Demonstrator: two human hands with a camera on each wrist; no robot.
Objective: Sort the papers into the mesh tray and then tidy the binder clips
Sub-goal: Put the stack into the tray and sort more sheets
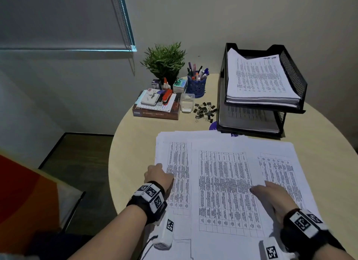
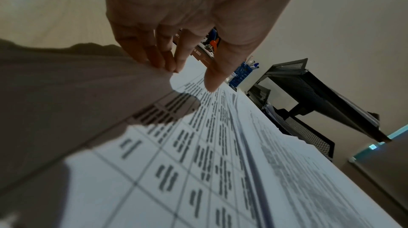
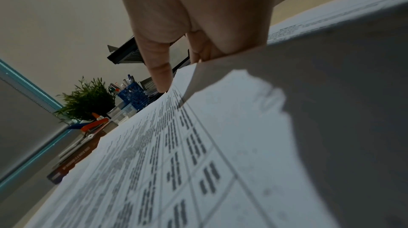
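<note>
Loose printed papers (image 1: pixel 222 182) lie spread over the near half of the round table (image 1: pixel 135 143). My left hand (image 1: pixel 164 172) pinches their left edge: its fingertips (image 2: pixel 170 67) sit under a lifted sheet and the thumb lies on top. My right hand (image 1: pixel 261 188) holds the papers at the right, its thumb (image 3: pixel 161 78) pressed on the print and its fingers tucked behind a raised sheet (image 3: pixel 309 100). The black two-tier mesh tray (image 1: pixel 296 79) stands at the back right with paper stacks in both tiers. A heap of black binder clips (image 1: pixel 205 109) lies left of the tray.
Behind the papers stand a clear plastic box (image 1: pixel 187 102), a blue pen cup (image 1: pixel 196 85), a potted plant (image 1: pixel 164 62) and books topped with a stapler (image 1: pixel 157 104). The table edge curves along the left, with an orange chair (image 1: pixel 23 192) beyond it.
</note>
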